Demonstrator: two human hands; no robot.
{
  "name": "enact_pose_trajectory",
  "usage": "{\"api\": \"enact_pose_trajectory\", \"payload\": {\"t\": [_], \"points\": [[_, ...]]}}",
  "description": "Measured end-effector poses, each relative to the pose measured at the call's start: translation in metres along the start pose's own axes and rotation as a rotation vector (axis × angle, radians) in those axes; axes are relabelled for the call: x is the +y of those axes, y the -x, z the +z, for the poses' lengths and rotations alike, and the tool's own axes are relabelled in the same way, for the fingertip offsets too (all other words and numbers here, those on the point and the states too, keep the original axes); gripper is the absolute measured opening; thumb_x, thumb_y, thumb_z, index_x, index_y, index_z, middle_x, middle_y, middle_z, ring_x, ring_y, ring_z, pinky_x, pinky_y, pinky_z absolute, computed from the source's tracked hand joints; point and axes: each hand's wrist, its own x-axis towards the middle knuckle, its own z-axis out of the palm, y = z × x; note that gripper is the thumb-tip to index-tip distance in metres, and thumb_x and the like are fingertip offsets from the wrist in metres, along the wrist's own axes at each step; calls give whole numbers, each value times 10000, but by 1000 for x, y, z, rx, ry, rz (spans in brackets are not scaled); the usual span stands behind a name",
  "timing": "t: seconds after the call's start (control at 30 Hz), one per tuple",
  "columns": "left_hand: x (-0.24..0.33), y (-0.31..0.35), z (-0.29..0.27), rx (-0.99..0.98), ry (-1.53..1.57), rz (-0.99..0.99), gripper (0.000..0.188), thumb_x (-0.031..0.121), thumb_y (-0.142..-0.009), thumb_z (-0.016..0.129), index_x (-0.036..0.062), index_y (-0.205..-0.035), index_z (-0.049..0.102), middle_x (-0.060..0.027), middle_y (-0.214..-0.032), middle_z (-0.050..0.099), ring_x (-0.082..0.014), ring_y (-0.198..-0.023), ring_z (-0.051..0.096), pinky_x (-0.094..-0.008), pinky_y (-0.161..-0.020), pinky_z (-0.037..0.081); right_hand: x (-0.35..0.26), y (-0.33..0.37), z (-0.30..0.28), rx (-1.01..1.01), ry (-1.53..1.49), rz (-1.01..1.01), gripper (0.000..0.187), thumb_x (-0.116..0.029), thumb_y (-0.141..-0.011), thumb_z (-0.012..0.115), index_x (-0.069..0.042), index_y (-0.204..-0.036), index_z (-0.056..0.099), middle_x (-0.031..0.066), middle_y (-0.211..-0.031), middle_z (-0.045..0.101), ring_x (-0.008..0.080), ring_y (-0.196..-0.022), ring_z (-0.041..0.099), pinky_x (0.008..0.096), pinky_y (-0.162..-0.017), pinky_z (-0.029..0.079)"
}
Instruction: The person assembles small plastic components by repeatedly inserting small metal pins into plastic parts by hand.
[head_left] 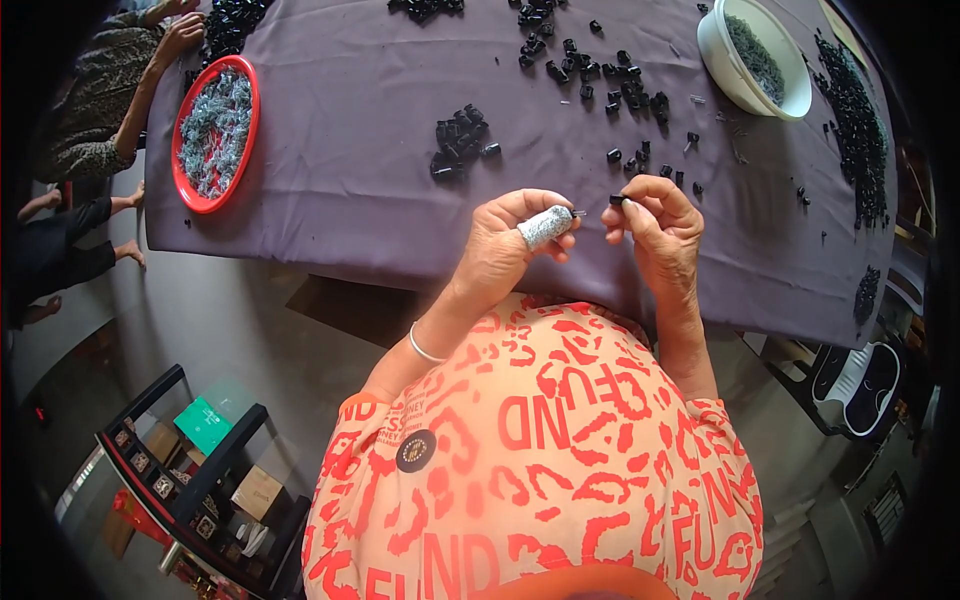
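Both hands are raised over the near edge of the cloth-covered table. My left hand (505, 235) has a silvery wrapping (545, 228) round one digit. Its fingertips pinch a tiny pin-like piece (578, 213) with a dark end, too small to make out fully. A short gap away, my right hand (660, 222) grips a small black plastic part (618, 199) between thumb and forefinger. The two pieces are apart. Just beyond my hands, loose black parts (630, 92) lie scattered, and a small heap of black parts (462, 142) sits to the left.
A red tray (254, 115) of small clear-grey pieces stands at the left, a white tub (722, 72) of similar pieces at the far right. Black parts (855, 130) are piled along the right edge. Another person's hand (182, 38) is at the far left. Below stands a dark shelf (180, 505).
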Motion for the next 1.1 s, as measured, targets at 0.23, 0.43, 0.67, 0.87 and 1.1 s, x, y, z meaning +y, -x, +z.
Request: {"api": "enact_pose_trajectory", "payload": {"t": [0.23, 0.43, 0.67, 0.87, 1.1], "points": [[0, -1, 4, 29, -59, 4, 209, 132, -865, 669, 21, -1038, 633, -84, -924, 676, -125, -748, 641, -259, -638, 525, 4, -6, 0, -1, -36, -101, 154, 16, -878, 579, 14, -1030, 602, 97, -914, 642, 156, -821, 643, 287, -699, 560], [3, -4, 11, 32, -69, 45, 169, 105, -900, 619, -8, -1026, 621, -81, -910, 671, -124, -760, 638, -258, -635, 536, 4, -7, -4, 66, -28, -56, 186, 22, -859, 613, 16, -1045, 602, 81, -935, 643, 142, -813, 635, 262, -731, 533], [2, -6, 12, 39, -66, 44, 193, 109, -872, 654, 21, -1042, 632, -91, -925, 678, -129, -750, 644, -273, -649, 521, 4, -3, -10, -13, -260, 40, 192, 14, -873, 597, 11, -1065, 585, 99, -936, 636, 131, -805, 616, 265, -716, 517], [1, -5, 12, 39, -63, 50, 193, 108, -869, 656, 19, -1039, 631, -94, -929, 679, -130, -748, 643, -274, -649, 524, 1, -2, -6, -76, -363, 43, 201, 8, -899, 550, -16, -1097, 573, 107, -938, 616, 120, -756, 585, 291, -708, 500], [1, -2, 11, 51, -73, 70, 162, 105, -902, 618, -9, -1018, 624, -82, -906, 672, -121, -754, 637, -260, -621, 536, -2, -2, -3, -59, -345, 60, 200, 26, -895, 549, -14, -1090, 571, 97, -916, 615, 112, -732, 579, 287, -701, 498]]}}
